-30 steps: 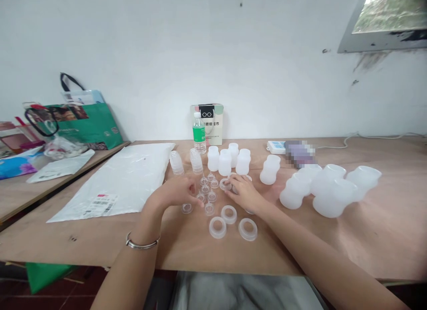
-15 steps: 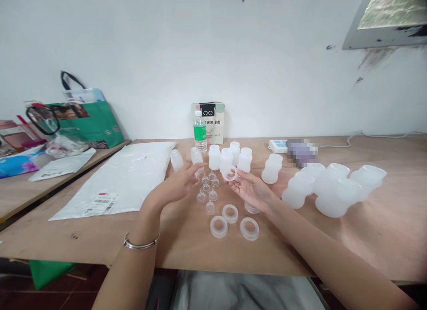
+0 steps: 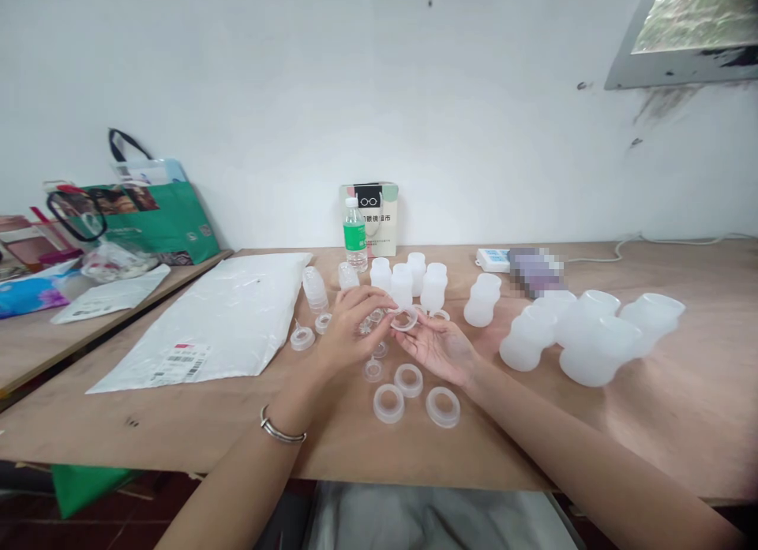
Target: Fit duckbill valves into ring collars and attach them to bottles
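Observation:
A translucent bottle ring (image 3: 405, 320) is held up over the table between both hands. My right hand (image 3: 439, 346) pinches its right side, palm turned up. At the ring's left edge, my left hand (image 3: 355, 323) closes thumb and forefinger on it. Beneath and behind the left hand lie clear bottle nipples (image 3: 373, 368), partly hidden. Several more rings (image 3: 388, 403) lie flat nearer the table's front edge. One ring with a nipple standing in it (image 3: 302, 337) sits left of my left hand. Frosted bottles (image 3: 435, 286) stand just beyond the hands.
More frosted bottles (image 3: 601, 349) are grouped at the right. Clear caps (image 3: 314, 288) stand beside a white mailing bag (image 3: 213, 317). A water bottle (image 3: 355, 238) and paper bag (image 3: 384, 218) stand by the wall. A green bag (image 3: 171, 222) is at the left.
My left hand has moved right to meet the ring, uncovering the ring with a nipple at the left. My right hand has brought the ring slightly lower and tilted it flatter.

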Available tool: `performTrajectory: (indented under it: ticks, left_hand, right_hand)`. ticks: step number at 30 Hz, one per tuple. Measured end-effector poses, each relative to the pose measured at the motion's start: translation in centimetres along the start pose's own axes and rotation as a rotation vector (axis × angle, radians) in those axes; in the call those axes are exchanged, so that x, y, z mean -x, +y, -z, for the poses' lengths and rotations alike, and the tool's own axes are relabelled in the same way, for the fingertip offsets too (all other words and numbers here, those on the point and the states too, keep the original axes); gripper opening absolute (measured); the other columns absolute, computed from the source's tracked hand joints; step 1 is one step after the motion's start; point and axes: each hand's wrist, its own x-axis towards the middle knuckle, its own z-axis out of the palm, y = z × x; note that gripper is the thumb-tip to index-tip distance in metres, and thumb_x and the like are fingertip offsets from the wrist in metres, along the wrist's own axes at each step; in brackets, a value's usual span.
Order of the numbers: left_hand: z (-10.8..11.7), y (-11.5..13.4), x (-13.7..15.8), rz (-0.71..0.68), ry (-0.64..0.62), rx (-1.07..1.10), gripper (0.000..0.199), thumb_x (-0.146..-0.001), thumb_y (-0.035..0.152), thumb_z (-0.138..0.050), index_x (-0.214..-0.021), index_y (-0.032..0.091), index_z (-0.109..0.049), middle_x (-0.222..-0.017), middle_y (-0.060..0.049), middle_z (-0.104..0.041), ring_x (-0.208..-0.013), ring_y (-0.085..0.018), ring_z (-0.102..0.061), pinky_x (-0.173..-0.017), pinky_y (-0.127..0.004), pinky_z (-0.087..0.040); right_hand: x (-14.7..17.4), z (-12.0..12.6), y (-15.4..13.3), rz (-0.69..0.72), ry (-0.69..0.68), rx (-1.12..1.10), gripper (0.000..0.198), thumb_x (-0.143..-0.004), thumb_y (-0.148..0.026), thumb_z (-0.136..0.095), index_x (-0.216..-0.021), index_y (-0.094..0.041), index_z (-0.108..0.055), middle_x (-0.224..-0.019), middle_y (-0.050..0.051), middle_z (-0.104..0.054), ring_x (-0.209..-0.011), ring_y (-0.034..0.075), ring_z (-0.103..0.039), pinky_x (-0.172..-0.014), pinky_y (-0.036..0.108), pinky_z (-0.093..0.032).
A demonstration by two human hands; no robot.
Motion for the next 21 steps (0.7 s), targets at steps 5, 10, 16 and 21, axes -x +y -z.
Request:
performTrajectory:
  ticks: [5,10,16,21]
  left_hand:
    - [0.3,-0.3,0.1,-0.034,-0.113,-0.15,0.016,-0.081,0.023,-0.05,-0.092,0.021,-0.061,-0.1,-0.005,-0.057,-0.096,-0.017,-0.053,-0.088,-0.036,-0.036]
    - [0.1,-0.4,0.2,-0.064,-0.187,-0.16,0.019,-0.082,0.027,-0.05,-0.097,0.023,-0.061,-0.119,-0.009,-0.049,-0.11,-0.021,-0.046,-0.093,-0.038,-0.035]
    - [-0.4,-0.5,0.2,-0.08,-0.242,-0.096,0.025,-0.082,0.031,-0.052,-0.105,0.02,-0.055,-0.121,-0.009,-0.05,-0.109,-0.019,-0.049,-0.091,-0.034,-0.04]
    - [-0.9,-0.5,0.2,-0.127,-0.177,-0.1,0.017,-0.083,0.025,-0.049,-0.098,0.019,-0.055,-0.109,-0.008,-0.057,-0.099,-0.017,-0.055,-0.083,-0.031,-0.043]
  right_hand:
    - [0.0,0.1,0.0,0.023,0.026,-0.032,0.016,-0.085,-0.02,-0.046,-0.091,-0.017,-0.06,-0.099,0.004,-0.064,-0.091,0.011,-0.06,-0.087,0.024,-0.047]
    - [-0.2,0.3,0.3,0.055,0.008,0.004,0.006,-0.082,-0.021,-0.054,-0.085,-0.019,-0.059,-0.099,0.001,-0.064,-0.091,0.009,-0.06,-0.085,0.022,-0.047]
    - [-0.4,0.5,0.4,0.063,0.0,0.049,0.009,-0.081,-0.025,-0.056,-0.087,-0.019,-0.06,-0.092,0.001,-0.066,-0.087,0.011,-0.062,-0.078,0.02,-0.05]
    - [-0.5,0.7,0.5,0.066,0.0,0.064,0.01,-0.076,-0.016,-0.058,-0.085,-0.019,-0.061,-0.09,0.001,-0.066,-0.086,0.01,-0.062,-0.081,0.019,-0.049]
